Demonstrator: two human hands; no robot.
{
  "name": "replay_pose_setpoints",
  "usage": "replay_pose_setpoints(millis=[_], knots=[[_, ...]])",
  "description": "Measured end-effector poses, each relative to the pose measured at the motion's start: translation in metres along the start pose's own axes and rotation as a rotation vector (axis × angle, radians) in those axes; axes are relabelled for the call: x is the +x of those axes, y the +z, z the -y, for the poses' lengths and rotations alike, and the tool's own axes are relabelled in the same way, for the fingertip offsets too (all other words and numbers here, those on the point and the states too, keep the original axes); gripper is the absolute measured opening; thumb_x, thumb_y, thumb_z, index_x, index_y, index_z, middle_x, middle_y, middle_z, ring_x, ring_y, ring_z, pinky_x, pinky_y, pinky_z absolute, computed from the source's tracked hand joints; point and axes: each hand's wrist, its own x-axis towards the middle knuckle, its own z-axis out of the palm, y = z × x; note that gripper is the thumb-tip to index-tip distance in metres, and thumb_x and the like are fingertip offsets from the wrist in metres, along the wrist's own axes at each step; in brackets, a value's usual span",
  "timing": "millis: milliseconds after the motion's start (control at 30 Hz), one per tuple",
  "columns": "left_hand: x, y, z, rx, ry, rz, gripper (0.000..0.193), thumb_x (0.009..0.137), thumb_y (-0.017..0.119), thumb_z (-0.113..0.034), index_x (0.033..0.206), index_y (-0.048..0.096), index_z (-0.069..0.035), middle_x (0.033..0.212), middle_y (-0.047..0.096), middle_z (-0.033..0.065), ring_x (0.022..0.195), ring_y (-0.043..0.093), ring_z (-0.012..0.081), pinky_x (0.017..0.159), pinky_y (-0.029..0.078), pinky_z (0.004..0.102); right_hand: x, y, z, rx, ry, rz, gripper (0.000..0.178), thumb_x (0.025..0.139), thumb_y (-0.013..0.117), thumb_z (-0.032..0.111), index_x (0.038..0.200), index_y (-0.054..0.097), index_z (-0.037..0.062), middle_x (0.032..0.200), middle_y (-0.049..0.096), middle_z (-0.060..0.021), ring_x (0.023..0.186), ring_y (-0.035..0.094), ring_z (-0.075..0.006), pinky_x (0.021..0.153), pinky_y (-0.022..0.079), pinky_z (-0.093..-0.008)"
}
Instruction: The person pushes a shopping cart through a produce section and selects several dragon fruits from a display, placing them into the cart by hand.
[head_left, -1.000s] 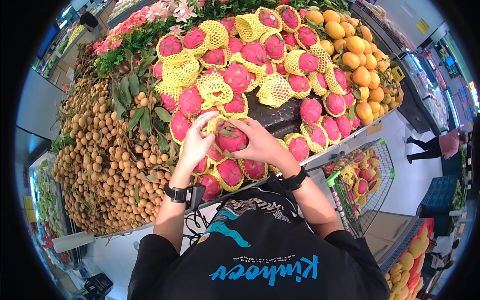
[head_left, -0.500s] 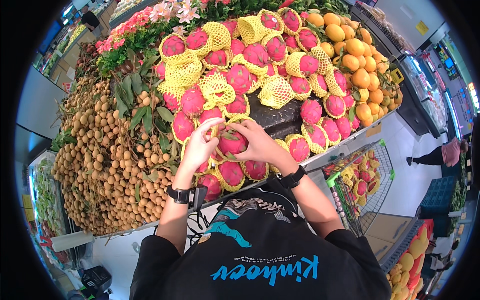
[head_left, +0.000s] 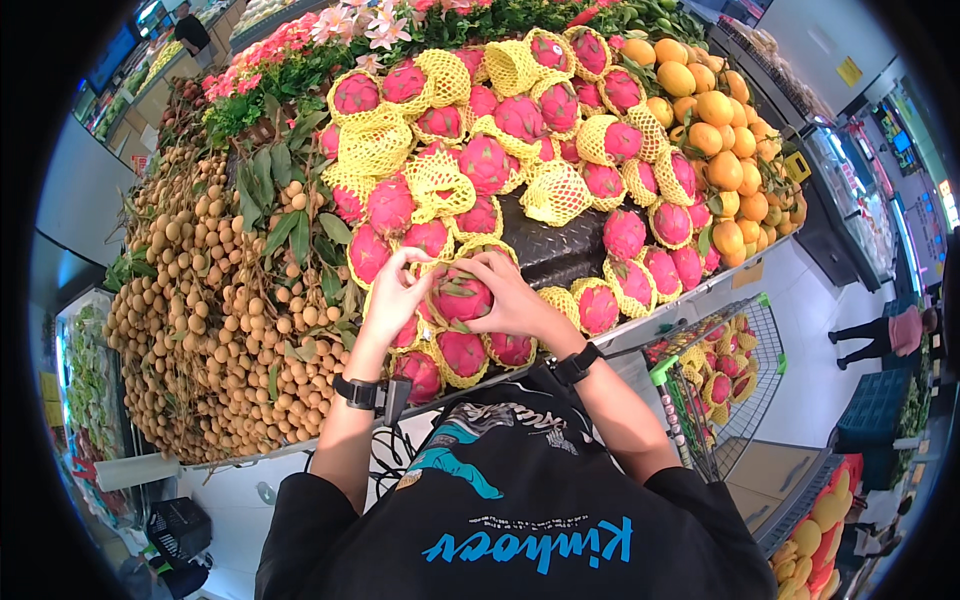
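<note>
A pink dragon fruit (head_left: 462, 299) with green scale tips is held between my two hands at the near edge of the fruit display. Around its right side curves my right hand (head_left: 506, 293), fingers over the top and thumb low against the skin. My left hand (head_left: 398, 297) is curled at the fruit's left side, thumb and forefinger bent toward it; whether it also grips netting there is hidden. Yellow foam net shows just behind the held fruit. More dragon fruits in yellow nets (head_left: 462, 352) lie beneath and around my hands.
Longans (head_left: 230, 330) with leafy stems are heaped on the left, orange fruits (head_left: 715, 110) at the far right. An empty yellow foam net (head_left: 556, 193) lies by a black tray surface (head_left: 560, 245). A wire cart (head_left: 745, 385) holding netted dragon fruits stands right, beyond the display's edge.
Both hands stay on the dragon fruit, which appears slightly turned, with more green tips facing up. The whole view has shifted a little.
</note>
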Motion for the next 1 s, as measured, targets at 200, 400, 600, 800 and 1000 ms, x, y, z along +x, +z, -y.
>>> replay_pose_setpoints(millis=[200,400,600,800,1000], knots=[[0.003,-0.006,0.005,0.391,0.031,0.074,0.030,0.077,0.070,-0.001,0.100,0.051,-0.005,0.080,0.052,0.0033,0.064,0.051,0.0112,0.058,0.045,0.0281,-0.001,0.005,-0.004,-0.013,-0.030,-0.052,0.086,0.061,0.084,0.033,0.137,0.047,0.0146,0.128,0.043,-0.0196,0.120,0.044,-0.0380,0.104,0.038,-0.0454],[-0.005,-0.005,-0.018,0.155,-0.279,0.444,0.063,0.068,0.074,0.003,0.125,0.048,-0.001,0.109,0.060,0.0135,0.095,0.063,0.0236,0.082,0.051,0.0343,-0.002,0.012,-0.008,-0.106,-0.026,-0.097,0.085,0.061,0.084,0.034,0.136,0.048,0.0161,0.133,0.042,-0.0198,0.124,0.042,-0.0408,0.105,0.037,-0.0481],[-0.003,-0.003,0.007,0.441,0.118,0.129,0.060,0.073,0.060,0.012,0.129,0.046,-0.001,0.119,0.061,0.0219,0.118,0.057,0.0344,0.097,0.045,0.0367,0.011,0.015,-0.004,-0.031,-0.010,-0.180,0.086,0.061,0.084,0.033,0.137,0.048,0.0147,0.131,0.045,-0.0160,0.125,0.044,-0.0355,0.107,0.036,-0.0470],[-0.001,-0.007,-0.014,0.464,0.139,-0.033,0.044,0.076,0.054,0.010,0.117,0.052,-0.005,0.090,0.065,0.0178,0.080,0.065,0.0354,0.071,0.051,0.0383,0.016,0.016,0.002,-0.045,0.016,-0.144,0.086,0.062,0.084,0.032,0.137,0.047,0.0121,0.130,0.045,-0.0171,0.123,0.044,-0.0361,0.106,0.037,-0.0447],[0.013,-0.014,-0.021,0.447,0.160,-0.196,0.035,0.077,0.060,0.004,0.112,0.058,-0.005,0.087,0.068,0.0119,0.056,0.060,0.0199,0.053,0.046,0.0307,0.023,0.015,0.002,-0.073,0.035,-0.074,0.085,0.063,0.083,0.029,0.138,0.048,0.0105,0.128,0.047,-0.0183,0.119,0.046,-0.0367,0.104,0.040,-0.0428]])
